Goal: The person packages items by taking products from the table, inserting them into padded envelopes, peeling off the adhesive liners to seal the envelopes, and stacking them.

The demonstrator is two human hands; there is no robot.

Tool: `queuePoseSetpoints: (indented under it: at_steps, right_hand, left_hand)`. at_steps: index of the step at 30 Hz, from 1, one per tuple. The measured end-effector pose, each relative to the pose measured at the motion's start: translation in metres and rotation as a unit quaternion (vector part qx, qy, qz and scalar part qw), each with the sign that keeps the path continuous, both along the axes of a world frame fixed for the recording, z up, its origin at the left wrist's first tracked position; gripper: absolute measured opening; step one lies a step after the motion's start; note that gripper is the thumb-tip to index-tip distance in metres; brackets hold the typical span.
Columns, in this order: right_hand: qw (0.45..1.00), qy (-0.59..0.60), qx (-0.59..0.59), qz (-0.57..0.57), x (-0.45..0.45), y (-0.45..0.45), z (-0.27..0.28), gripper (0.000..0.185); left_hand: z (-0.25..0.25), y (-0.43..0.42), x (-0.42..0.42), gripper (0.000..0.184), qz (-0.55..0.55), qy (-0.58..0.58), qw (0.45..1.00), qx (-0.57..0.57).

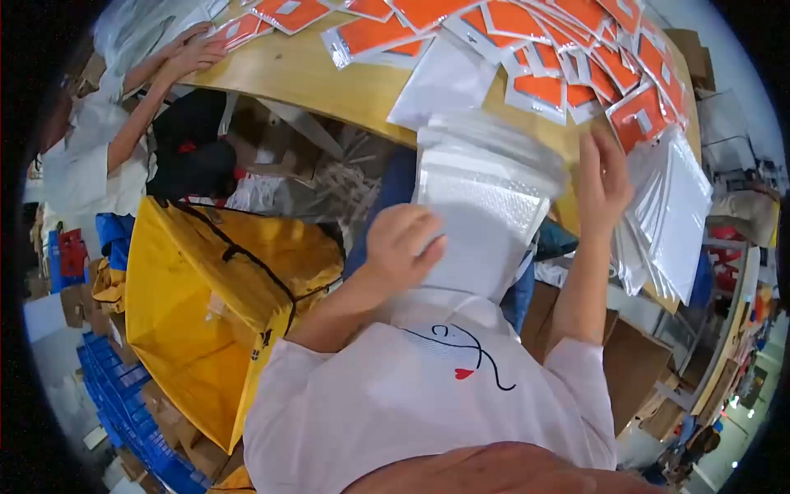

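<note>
A stack of white bubble mailers (485,218) lies over my lap against the table edge, its upper end smeared by motion. Beside its left edge is my left hand (403,247), slightly blurred, with fingers loosely bent, thumb apart and nothing visible in it. My right hand (605,177) is raised to the right of the mailers, below the orange packets; its fingers point up, partly bent and apart, with no object visible in them. Flat orange packets in clear sleeves (539,95) lie heaped on the table. More white mailers (671,218) hang over the right corner.
The wooden table (329,78) curves across the front. A white sheet or mailer (444,82) lies under the packets. At the left stands a yellow fabric bin (193,305). Another person's hands (193,53) touch a packet at the far left. Blue crates (136,412) stand lower left.
</note>
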State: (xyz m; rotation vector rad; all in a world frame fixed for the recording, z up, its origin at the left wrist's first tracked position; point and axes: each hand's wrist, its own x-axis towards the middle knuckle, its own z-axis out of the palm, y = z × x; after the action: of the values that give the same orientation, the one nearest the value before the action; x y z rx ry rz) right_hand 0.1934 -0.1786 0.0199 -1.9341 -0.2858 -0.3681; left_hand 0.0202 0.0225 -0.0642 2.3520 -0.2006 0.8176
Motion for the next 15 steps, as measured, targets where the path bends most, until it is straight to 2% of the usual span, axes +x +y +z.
queuePoseSetpoints:
  at_steps: [1,3,4,6,7,9,11,13,15]
  right_hand:
    - [1.0,-0.007,0.025,0.005,0.019,0.019,0.011,0.029]
    - [0.996,-0.03,-0.059,0.064,0.063,0.05,0.025,0.032]
    - [0.986,-0.039,-0.103,0.127,0.089,0.066,0.024,0.038]
    - [0.948,-0.098,-0.272,0.134,0.133,0.102,0.006,0.033]
    - [0.947,-0.104,-0.273,0.137,0.148,0.111,-0.009,0.033]
    - [0.865,-0.229,-0.431,0.113,0.176,0.125,-0.047,0.029]
    - [0.744,-0.34,-0.569,0.083,0.197,0.131,-0.071,0.026]
    - [0.715,-0.336,-0.611,0.043,0.212,0.132,-0.073,0.026]
    - [0.724,-0.316,-0.612,0.027,0.209,0.125,-0.043,0.026]
  left_hand:
    - [0.004,-0.001,0.007,0.044,-0.038,-0.027,0.998,0.047]
    - [0.009,-0.011,0.029,0.03,-0.031,-0.064,0.997,0.039]
    - [0.009,-0.015,0.035,0.03,-0.025,-0.07,0.997,0.038]
    - [0.003,-0.021,0.047,0.02,-0.021,0.03,0.999,0.012]
    - [0.001,-0.021,0.052,0.02,-0.017,0.024,0.999,0.012]
    - [-0.005,-0.019,0.061,0.023,-0.025,0.009,0.999,0.022]
    - [-0.007,-0.016,0.065,0.027,-0.034,-0.002,0.999,0.032]
    - [-0.005,-0.014,0.069,0.027,-0.022,-0.014,0.999,0.024]
    - [0.0,-0.015,0.071,0.026,-0.013,-0.027,1.0,0.006]
